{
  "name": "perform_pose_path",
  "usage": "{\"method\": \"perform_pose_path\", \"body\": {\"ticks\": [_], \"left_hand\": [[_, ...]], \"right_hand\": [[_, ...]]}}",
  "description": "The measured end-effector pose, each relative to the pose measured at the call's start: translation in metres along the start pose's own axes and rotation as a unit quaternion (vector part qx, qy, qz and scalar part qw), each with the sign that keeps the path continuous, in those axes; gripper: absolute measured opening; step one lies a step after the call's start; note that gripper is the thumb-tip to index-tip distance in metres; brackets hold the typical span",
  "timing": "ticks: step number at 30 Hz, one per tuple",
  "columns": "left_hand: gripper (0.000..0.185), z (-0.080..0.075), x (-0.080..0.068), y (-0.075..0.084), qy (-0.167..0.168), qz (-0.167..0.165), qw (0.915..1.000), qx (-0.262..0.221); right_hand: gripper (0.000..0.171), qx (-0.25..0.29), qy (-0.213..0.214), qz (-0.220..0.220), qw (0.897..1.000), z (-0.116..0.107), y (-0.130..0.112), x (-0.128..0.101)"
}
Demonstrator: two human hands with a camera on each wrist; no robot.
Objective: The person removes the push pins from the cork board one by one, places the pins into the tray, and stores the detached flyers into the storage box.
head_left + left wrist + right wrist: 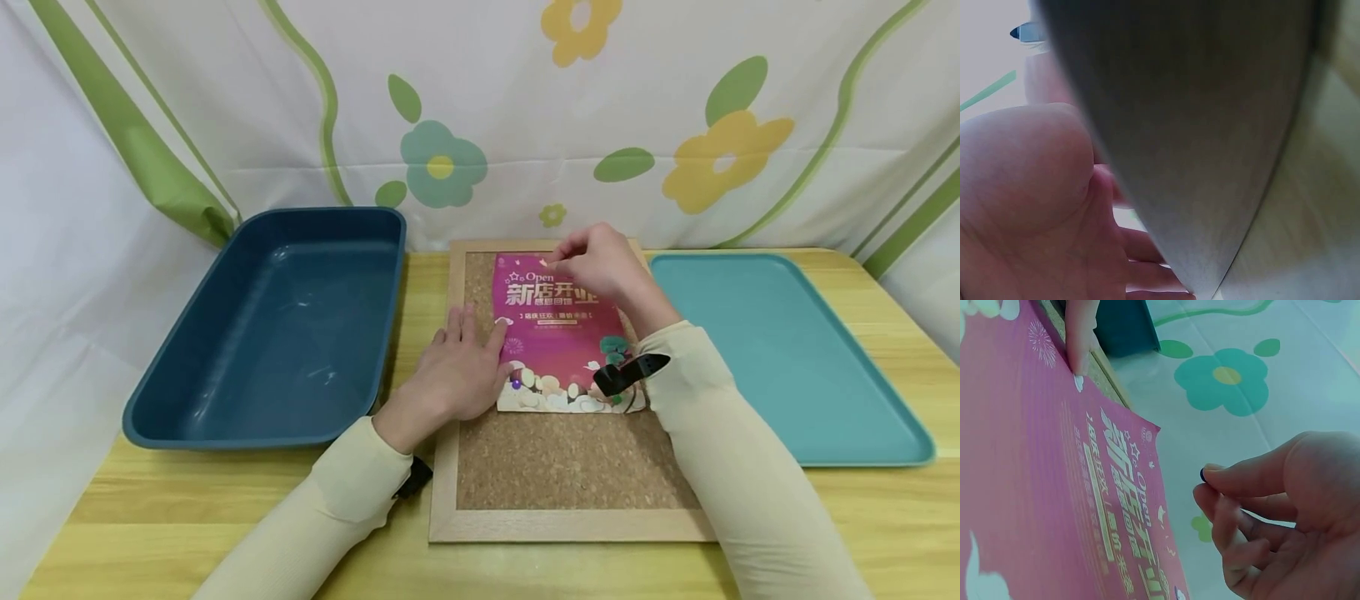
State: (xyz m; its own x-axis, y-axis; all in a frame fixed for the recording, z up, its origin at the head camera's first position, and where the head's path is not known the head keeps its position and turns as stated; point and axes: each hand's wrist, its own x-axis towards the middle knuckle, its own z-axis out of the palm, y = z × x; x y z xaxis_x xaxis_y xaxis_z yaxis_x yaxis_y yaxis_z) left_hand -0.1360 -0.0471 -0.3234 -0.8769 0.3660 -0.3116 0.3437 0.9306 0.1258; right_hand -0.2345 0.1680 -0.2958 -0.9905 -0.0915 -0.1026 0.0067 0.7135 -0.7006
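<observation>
A pink poster (558,342) with gold lettering lies on a wood-framed corkboard (573,462). My left hand (461,371) rests at the poster's left side, fingers extended, thumb pressing the paper's edge. Over the top of the poster, my right hand (596,262) pinches a small dark pushpin (1203,475) between thumb and forefinger; most of it is hidden by the fingertips. In the right wrist view the poster's top corner lifts a little. A purple pin head (516,384) shows near the poster's lower left corner. The board's side edge (1191,125) fills much of the left wrist view.
A deep dark-blue tub (270,333) stands left of the board on the wooden table (165,500). To the right lies a shallow teal tray (780,358), partly behind the right forearm. A flower-patterned curtain (517,108) hangs behind the table.
</observation>
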Motion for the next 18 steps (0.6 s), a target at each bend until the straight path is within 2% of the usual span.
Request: {"method": "perform_pose_path", "body": {"ticks": [9,18], "left_hand": [[0.071,-0.001,-0.002,0.000,0.000,-0.003,1.0000,-0.002],[0.070,-0.001,-0.002,0.000,-0.003,-0.001,1.0000,-0.004]], "right_hand": [[0.017,0.025,0.034,-0.010,0.999,-0.011,0.009,-0.007],[0.019,0.054,0.032,-0.014,0.998,-0.021,0.017,-0.014]]}}
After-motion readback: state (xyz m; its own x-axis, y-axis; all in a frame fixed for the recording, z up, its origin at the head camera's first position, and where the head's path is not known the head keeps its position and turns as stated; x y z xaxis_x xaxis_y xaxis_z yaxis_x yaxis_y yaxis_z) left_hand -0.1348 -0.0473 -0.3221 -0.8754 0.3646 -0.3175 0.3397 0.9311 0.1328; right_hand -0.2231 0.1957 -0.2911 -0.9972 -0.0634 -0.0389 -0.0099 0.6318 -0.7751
